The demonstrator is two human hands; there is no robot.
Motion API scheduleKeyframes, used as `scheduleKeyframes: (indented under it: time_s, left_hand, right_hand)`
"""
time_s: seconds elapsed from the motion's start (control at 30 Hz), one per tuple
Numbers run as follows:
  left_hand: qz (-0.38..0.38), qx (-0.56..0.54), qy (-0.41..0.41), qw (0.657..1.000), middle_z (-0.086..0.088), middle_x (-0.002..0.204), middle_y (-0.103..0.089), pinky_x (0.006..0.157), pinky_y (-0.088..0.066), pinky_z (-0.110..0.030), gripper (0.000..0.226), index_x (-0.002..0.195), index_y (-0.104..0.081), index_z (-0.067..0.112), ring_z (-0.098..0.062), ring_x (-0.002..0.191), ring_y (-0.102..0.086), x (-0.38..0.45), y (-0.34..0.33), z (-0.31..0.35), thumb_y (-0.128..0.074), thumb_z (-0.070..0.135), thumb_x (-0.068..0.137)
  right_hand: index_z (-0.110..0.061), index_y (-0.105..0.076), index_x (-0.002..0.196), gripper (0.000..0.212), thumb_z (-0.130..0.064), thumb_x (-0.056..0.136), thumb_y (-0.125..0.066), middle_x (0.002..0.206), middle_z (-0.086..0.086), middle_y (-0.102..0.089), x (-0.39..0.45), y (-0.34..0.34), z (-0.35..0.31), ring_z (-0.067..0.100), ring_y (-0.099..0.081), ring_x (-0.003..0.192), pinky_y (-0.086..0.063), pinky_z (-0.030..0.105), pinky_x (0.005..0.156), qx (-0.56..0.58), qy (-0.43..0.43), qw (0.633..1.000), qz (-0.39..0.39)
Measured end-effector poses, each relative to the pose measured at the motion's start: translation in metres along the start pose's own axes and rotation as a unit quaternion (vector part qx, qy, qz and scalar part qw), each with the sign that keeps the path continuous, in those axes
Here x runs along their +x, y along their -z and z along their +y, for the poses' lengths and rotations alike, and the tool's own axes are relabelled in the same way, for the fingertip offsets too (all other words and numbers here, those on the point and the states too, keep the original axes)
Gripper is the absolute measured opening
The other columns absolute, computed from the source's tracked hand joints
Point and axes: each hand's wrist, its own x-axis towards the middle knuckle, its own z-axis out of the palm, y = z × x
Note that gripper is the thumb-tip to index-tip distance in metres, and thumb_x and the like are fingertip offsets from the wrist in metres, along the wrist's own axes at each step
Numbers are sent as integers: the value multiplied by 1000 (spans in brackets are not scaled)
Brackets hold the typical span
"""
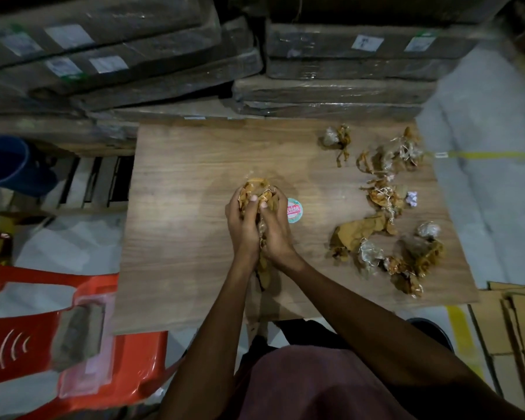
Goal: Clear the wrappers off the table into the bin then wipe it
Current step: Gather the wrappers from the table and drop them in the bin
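Basically, a wad of wrappers (259, 192) is clamped between both hands (256, 225), probably bunched for one bin trip; more is left at the bench (179, 165) right.

Dim room, wrapped stacked boxes (346, 71) behind, red plastic chair (43, 344), grey floor (482, 131)

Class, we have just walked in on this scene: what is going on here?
A person stands at a wooden table, both hands cupped round a bundle of brown wrappers: left hand, right hand. A small round lid lies just right of the hands. More crumpled wrappers are scattered over the table's right side. A blue bin stands off to the left. No wiping has begun.
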Motion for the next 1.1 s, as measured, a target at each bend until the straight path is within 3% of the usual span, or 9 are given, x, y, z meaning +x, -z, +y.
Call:
scheduleKeyframes:
  time_s: [0.1, 0.2, 0.37, 0.47, 0.6, 0.67, 0.77, 0.93, 1.1]
  left_hand:
    - [-24, -3, -40, 999, -1, 140, -42, 105, -50, -31, 53, 125, -62, 33, -5, 124, -55, -20, -11, 28, -62, 59, 78]
    - [-81, -10, -57, 995, -2, 133, -60, 101, -54, -39, 52, 127, -63, 21, -13, 119, -62, -35, -23, 45, -64, 51, 85]
    - [-155, -15, -51, 986, 1, 118, -70, 92, -56, -32, 46, 126, -63, 18, -13, 109, -68, -74, -55, 59, -67, 41, 86]
    - [-210, -33, -41, 976, -2, 117, -72, 97, -55, -44, 33, 121, -64, 22, -21, 110, -69, -102, -81, 64, -71, 33, 90]
    - [-248, -32, -52, 967, -6, 119, -71, 94, -55, -39, 44, 122, -64, 16, -18, 108, -68, -146, -120, 66, -71, 37, 84]
    - [-266, -19, -70, 961, -5, 121, -69, 97, -55, -43, 51, 122, -65, 18, -21, 113, -67, -168, -138, 62, -70, 45, 79]
    - [-312, -4, -74, 947, 0, 122, -69, 99, -54, -48, 43, 119, -65, 31, -20, 115, -66, -202, -165, 53, -69, 48, 79]
    - [-367, 27, -63, 928, 2, 120, -68, 95, -56, -38, 47, 120, -63, 24, -17, 112, -66, -271, -211, 28, -68, 48, 80]
    - [-401, 63, -43, 913, 0, 122, -69, 97, -56, -44, 53, 124, -64, 20, -16, 113, -66, -350, -259, -16, -67, 52, 82]
  right_hand:
    - [-24, -40, 149, 61, -48, 95, -54, 149, 4, -49, -11, 7, -17, 16, -51, 136, -44, 43, 114, 22, 26, 999, 20]
    - [-25, -43, 146, 56, -46, 95, -55, 148, 6, -49, -23, 22, -29, 16, -53, 134, -49, 42, 110, 38, 62, 995, 66]
    - [-32, -39, 145, 57, -54, 93, -49, 145, -5, -38, -49, 64, -48, 5, -48, 129, -48, 26, 102, 31, 103, 983, 149]
    - [-42, -43, 139, 55, -65, 89, -50, 146, -5, -38, -65, 97, -57, 11, -51, 131, -53, 44, 104, 20, 120, 971, 206]
    - [-58, -47, 123, 33, -59, 92, -54, 141, 6, -49, -86, 145, -67, 22, -56, 130, -50, 56, 104, 27, 161, 947, 278]
    - [-53, -48, 126, 34, -55, 93, -54, 142, 3, -51, -99, 170, -71, 22, -55, 131, -48, 57, 105, 32, 173, 934, 312]
    - [-43, -47, 133, 41, -53, 94, -55, 144, 4, -50, -117, 211, -65, 24, -54, 133, -48, 58, 106, 51, 171, 918, 353]
    - [-43, -44, 134, 51, -60, 88, -60, 144, 7, -50, -160, 285, -57, 23, -58, 129, -50, 57, 105, 89, 145, 905, 391]
    - [-35, -42, 139, 57, -63, 90, -53, 145, 3, -48, -211, 369, -35, 18, -56, 131, -50, 54, 107, 98, 116, 893, 424]
